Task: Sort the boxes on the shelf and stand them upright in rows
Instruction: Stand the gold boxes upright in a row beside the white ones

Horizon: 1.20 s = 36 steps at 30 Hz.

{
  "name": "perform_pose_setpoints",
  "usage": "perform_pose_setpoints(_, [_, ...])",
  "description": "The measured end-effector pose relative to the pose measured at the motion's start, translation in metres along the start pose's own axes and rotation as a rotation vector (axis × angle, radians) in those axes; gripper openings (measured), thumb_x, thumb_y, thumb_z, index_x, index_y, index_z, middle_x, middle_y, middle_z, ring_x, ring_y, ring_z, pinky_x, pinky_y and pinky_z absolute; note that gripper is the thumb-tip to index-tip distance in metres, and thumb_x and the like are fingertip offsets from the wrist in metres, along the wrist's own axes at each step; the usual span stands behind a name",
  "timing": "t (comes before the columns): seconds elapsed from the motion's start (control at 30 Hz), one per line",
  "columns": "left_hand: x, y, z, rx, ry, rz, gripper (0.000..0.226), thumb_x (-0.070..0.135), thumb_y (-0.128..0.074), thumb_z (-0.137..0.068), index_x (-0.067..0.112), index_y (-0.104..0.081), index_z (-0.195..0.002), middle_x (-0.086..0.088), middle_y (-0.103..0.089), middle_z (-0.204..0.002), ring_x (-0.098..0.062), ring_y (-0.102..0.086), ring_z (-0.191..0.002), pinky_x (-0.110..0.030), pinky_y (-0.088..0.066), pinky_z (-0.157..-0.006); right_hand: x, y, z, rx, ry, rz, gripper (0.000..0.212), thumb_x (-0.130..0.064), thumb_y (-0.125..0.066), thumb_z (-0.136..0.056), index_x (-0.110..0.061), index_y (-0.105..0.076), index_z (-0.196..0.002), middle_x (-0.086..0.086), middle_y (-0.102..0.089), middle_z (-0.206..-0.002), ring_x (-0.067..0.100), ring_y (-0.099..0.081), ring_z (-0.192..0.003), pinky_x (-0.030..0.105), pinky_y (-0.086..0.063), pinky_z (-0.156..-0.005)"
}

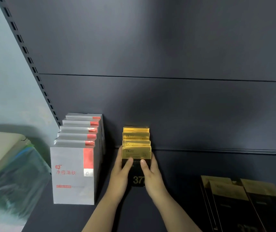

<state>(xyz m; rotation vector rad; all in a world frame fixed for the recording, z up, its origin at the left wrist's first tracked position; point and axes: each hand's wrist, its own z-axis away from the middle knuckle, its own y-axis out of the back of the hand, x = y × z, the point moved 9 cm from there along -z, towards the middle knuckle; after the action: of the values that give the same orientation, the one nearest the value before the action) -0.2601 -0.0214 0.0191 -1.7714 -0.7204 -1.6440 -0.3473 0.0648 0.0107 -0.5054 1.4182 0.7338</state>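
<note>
On the dark-grey metal shelf (177,171), left hand (121,174) and right hand (152,175) clasp the front gold-and-black box (136,153), thumbs pressing its face.

2 upright rows of boxes stand on the shelf (175,178), running back to the rear panel (167,106): the larger row (77,148) at left, the smaller row (136,136) at centre, well apart. The left hand (120,173) and right hand (152,173) flank the smaller row's front box (136,154), thumbs on its face. The flat boxes (244,203) lie overlapping at right, near the shelf's front
</note>
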Motion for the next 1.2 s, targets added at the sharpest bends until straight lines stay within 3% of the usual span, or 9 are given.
perform_pose_setpoints(0.17, [0.006,0.003,0.004,0.04,-0.037,-0.116,0.044,0.028,-0.052,-0.095,0.033,-0.046,-0.139,0.022,-0.063,-0.125,0.003,-0.055,-0.121,-0.016,-0.041,-0.098,-0.001,-0.004,-0.001,-0.043,0.01,-0.018,0.054,-0.046,-0.052,-0.094,-0.035,-0.037,-0.145,-0.014,-0.053,-0.139,0.001,-0.047,-0.128,0.016,-0.039,-0.096])
perform_pose_setpoints(0.4, [0.017,0.016,0.024,0.252,-0.024,-0.388,0.067,0.026,-0.06,-0.095,0.036,-0.023,-0.15,0.019,-0.035,-0.149,0.001,-0.03,-0.139,-0.026,-0.025,-0.114,-0.005,0.011,0.008,-0.001,-0.087,-0.078,0.076,-0.046,-0.056,-0.093,-0.028,-0.016,-0.155,-0.006,-0.031,-0.157,0.015,-0.031,-0.143,0.029,-0.032,-0.108])
perform_pose_setpoints(0.53, [0.071,0.003,0.046,0.395,-0.273,-0.554,0.06,0.015,-0.064,-0.091,0.022,-0.038,-0.144,0.016,-0.038,-0.141,0.0,-0.034,-0.132,-0.018,-0.026,-0.108,-0.032,0.048,0.018,0.116,-0.067,-0.013,0.052,-0.034,-0.057,-0.095,-0.023,-0.04,-0.143,-0.001,-0.039,-0.145,0.015,-0.042,-0.131,0.028,-0.038,-0.103])
perform_pose_setpoints(0.7, [0.087,-0.08,0.054,0.059,-0.18,-0.345,0.032,0.009,-0.058,-0.093,0.03,-0.053,-0.117,0.009,-0.062,-0.089,0.002,-0.059,-0.086,-0.007,-0.044,-0.078,-0.069,0.104,0.033,0.064,-0.008,0.153,0.007,-0.022,-0.057,-0.094,-0.028,-0.059,-0.097,-0.006,-0.06,-0.103,0.012,-0.059,-0.098,0.027,-0.048,-0.084])
perform_pose_setpoints(0.83, [0.033,-0.158,0.063,-0.149,0.135,-0.235,0.021,0.018,-0.061,-0.092,0.035,-0.052,-0.101,0.006,-0.06,-0.084,-0.008,-0.06,-0.077,-0.016,-0.045,-0.067,-0.071,0.18,0.051,0.168,-0.015,0.243,0.015,-0.018,-0.059,-0.092,-0.027,-0.063,-0.08,-0.002,-0.066,-0.087,0.023,-0.065,-0.092,0.04,-0.051,-0.085])
perform_pose_setpoints(0.93, [-0.003,-0.203,0.073,-0.226,0.287,-0.19,0.021,0.028,-0.07,-0.087,0.031,-0.051,-0.095,0.006,-0.056,-0.09,-0.007,-0.058,-0.081,-0.013,-0.044,-0.068,-0.057,0.246,0.066,0.31,-0.029,0.269,0.011,-0.016,-0.059,-0.093,-0.019,-0.065,-0.084,0.001,-0.065,-0.087,0.026,-0.064,-0.092,0.038,-0.05,-0.08])
perform_pose_setpoints(1.0, [-0.014,-0.219,0.077,-0.249,0.285,-0.29,0.036,0.041,-0.075,-0.078,0.029,-0.052,-0.102,0.008,-0.05,-0.105,-0.009,-0.056,-0.101,-0.017,-0.047,-0.087,-0.039,0.287,0.077,0.405,-0.07,0.353,0.008,-0.017,-0.059,-0.092,-0.016,-0.065,-0.098,0.002,-0.065,-0.097,0.021,-0.061,-0.092,0.03,-0.047,-0.072])
perform_pose_setpoints(1.1, [-0.021,-0.224,0.081,-0.25,0.289,-0.427,0.07,0.046,-0.077,-0.075,0.033,-0.038,-0.13,0.008,-0.034,-0.121,-0.01,-0.041,-0.119,-0.029,-0.039,-0.108,-0.004,0.341,0.092,0.528,-0.209,0.674,0.032,-0.031,-0.06,-0.089,-0.015,-0.06,-0.117,0.007,-0.059,-0.115,0.028,-0.052,-0.107,0.036,-0.041,-0.081])
perform_pose_setpoints(1.2, [-0.025,-0.222,0.083,-0.235,0.308,-0.386,0.076,0.043,-0.079,-0.076,0.035,-0.035,-0.137,0.006,-0.038,-0.127,-0.011,-0.044,-0.119,-0.027,-0.04,-0.103,0.028,0.361,0.102,0.484,-0.31,0.678,0.048,-0.045,-0.067,-0.083,-0.017,-0.056,-0.12,0.003,-0.056,-0.115,0.028,-0.05,-0.112,0.042,-0.044,-0.091])
